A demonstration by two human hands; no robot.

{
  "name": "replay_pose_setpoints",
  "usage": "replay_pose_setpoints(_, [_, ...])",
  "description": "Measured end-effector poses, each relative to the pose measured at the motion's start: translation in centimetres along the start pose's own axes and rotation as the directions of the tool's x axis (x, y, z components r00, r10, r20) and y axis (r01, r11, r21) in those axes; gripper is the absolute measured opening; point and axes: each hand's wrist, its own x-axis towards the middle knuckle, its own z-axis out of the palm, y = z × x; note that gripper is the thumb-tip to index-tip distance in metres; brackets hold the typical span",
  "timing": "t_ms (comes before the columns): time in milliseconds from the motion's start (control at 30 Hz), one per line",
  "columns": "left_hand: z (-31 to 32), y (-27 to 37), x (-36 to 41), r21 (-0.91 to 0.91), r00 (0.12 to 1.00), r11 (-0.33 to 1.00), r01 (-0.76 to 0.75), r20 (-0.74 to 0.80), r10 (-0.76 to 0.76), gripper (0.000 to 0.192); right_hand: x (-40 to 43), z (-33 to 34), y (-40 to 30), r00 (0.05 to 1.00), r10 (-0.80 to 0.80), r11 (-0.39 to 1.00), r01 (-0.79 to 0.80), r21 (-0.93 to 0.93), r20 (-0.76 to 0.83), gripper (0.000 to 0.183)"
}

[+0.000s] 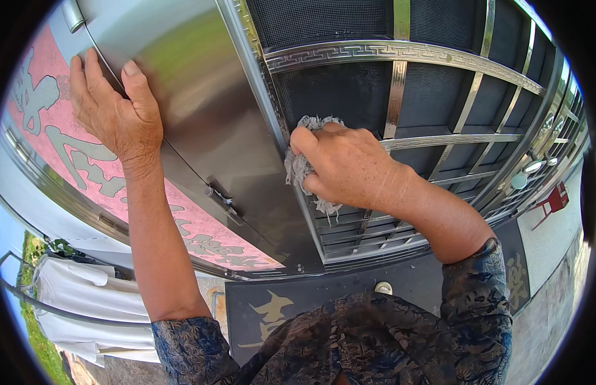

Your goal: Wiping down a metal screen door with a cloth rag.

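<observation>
My right hand (351,163) is closed on a bunched grey cloth (298,166), which lies against the left edge of a metal screen door (389,50) with dark mesh and patterned bars. My left hand (117,106) rests flat with spread fingers on the stainless steel panel (196,96) left of the screen, over a seam between a hinge at the top and another hinge (224,204) lower down. Beside that hand runs a pink paper banner (47,91) with large grey characters. Part of the cloth is hidden under my right fingers.
A dark floor mat (322,293) with pale characters lies at the foot of the door. White garments (86,303) hang at the lower left. A red stool (558,198) stands at the far right, beyond the door handle (533,167).
</observation>
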Motion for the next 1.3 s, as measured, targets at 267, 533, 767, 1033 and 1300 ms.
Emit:
replay_pose_setpoints(267, [-0.5, 0.1, 0.1, -0.004, 1.000, 1.000, 0.002, 0.028, -0.002, 0.053, -1.1, -2.4, 2.6, 0.980, -0.003, 0.996, 0.021, 0.089, -0.197, 0.033])
replay_pose_setpoints(533, [-0.2, 0.4, 0.1, -0.020, 1.000, 1.000, 0.000, 0.024, 0.001, 0.053, 1.7, 1.8, 1.5, 0.813, 0.012, 0.971, 0.130, 0.202, -0.581, 0.044])
replay_pose_setpoints(767, [-0.1, 0.3, 0.3, -0.006, 1.000, 1.000, -0.013, 0.005, 0.013, 0.052, -1.0, 1.7, 1.0, 0.978, 0.183, 0.935, -0.144, 0.324, -0.095, 0.039])
replay_pose_setpoints(1033, [-0.6, 0.5, 0.1, 0.008, 1.000, 1.000, 0.014, 0.025, -0.014, 0.056, -2.7, -2.4, 1.4, 0.901, 0.074, 0.997, -0.068, 0.031, -0.427, 0.036])
replay_pose_setpoints(1300, [-0.4, 0.5, 0.2, -0.017, 0.999, 1.000, 0.015, 0.030, -0.014, 0.055, -3.5, -0.7, 2.4, 0.834, 0.094, 0.952, -0.236, -0.197, -0.544, 0.037])
